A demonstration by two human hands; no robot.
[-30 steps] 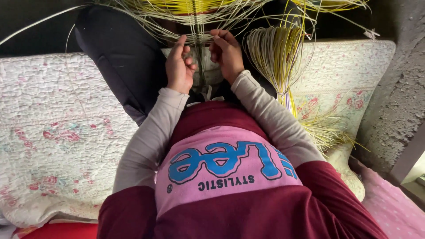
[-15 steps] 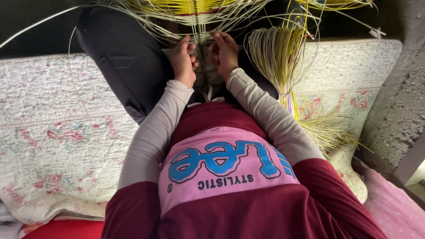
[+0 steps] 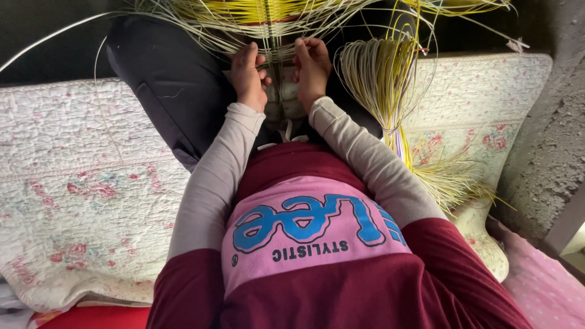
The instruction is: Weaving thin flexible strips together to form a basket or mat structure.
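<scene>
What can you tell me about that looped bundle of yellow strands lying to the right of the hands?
The bundle of strands is a hank of thin, stiff-looking pale yellow and cream strips, like cane or plastic. Its upper part curves into a loop; lower down it is bound tight with a purplish wrap, then fans into a loose brush of ends. It lies on the quilted floral cover, beside the right hand, not touching it.

Left hand (image 3: 248, 74) and right hand (image 3: 312, 68) pinch yellow woven strands (image 3: 268, 18) above a quilted cushion (image 3: 79, 201).

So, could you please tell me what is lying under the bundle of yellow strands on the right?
The bundle of yellow strands lies on a quilted floral cover. Its tied lower end fans out over the cover's edge. Whatever is beneath the cover is hidden.
</scene>
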